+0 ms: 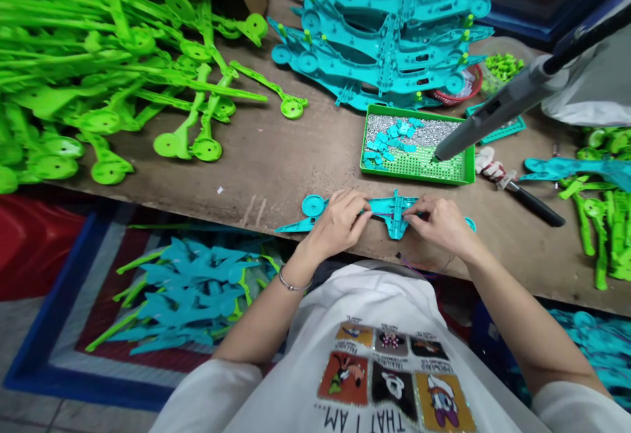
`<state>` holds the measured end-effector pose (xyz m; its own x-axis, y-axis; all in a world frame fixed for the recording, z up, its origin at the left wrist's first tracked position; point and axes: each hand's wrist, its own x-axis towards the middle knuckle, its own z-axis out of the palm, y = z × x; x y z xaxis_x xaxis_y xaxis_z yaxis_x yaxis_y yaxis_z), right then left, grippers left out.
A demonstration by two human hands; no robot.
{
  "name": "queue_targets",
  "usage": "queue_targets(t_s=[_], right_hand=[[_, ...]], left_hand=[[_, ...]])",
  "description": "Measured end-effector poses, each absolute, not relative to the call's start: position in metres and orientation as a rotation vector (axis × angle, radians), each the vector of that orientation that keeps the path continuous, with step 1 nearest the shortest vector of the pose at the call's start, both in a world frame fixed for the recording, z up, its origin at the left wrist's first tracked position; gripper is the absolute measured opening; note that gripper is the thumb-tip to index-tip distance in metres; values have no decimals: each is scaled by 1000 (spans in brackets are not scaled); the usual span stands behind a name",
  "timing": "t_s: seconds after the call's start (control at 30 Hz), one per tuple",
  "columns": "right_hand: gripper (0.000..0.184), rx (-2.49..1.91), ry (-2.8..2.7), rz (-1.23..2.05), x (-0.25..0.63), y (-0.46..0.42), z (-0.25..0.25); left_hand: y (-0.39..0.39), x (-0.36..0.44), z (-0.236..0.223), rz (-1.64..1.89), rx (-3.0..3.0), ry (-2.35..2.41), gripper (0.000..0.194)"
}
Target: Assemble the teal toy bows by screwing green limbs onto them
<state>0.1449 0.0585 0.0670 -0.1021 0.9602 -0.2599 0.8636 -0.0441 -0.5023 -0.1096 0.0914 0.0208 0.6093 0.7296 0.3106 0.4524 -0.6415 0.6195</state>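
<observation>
A turquoise plastic part, long and winged with a crosspiece in the middle, lies on the bench edge before me. A thin purple cord runs across its middle. My left hand rests over the part's left wing, thumb and forefinger pinched on the cord. On the other side of the crosspiece, my right hand is closed in a pinch at what looks like the same cord. The fingertips hide the exact grip. Loose cord hangs below the bench edge.
A green tray holds small metal pieces and turquoise bits; a grey electric screwdriver hangs over it. Stacked turquoise parts stand behind. Lime-green parts heap at left. A black-handled tool lies right. Turquoise parts fill a lower container.
</observation>
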Motion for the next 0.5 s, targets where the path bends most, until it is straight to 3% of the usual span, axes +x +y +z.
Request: queue_targets(t_s=[0.13, 0.23, 0.33, 0.5], right_hand=[[27, -2002, -1925, 692, 157, 68, 71], [37, -2016, -1953, 934, 162, 76, 66], [30, -2014, -1863, 1172, 163, 81, 57], [24, -1959, -1683, 1305, 162, 83, 45]], left_hand=[[86, -110, 15, 932, 2319, 895, 3], [83, -110, 9, 1021, 2323, 887, 8], [81, -110, 5, 1069, 2320, 900, 10], [80, -110, 3, 1069, 2324, 901, 11]])
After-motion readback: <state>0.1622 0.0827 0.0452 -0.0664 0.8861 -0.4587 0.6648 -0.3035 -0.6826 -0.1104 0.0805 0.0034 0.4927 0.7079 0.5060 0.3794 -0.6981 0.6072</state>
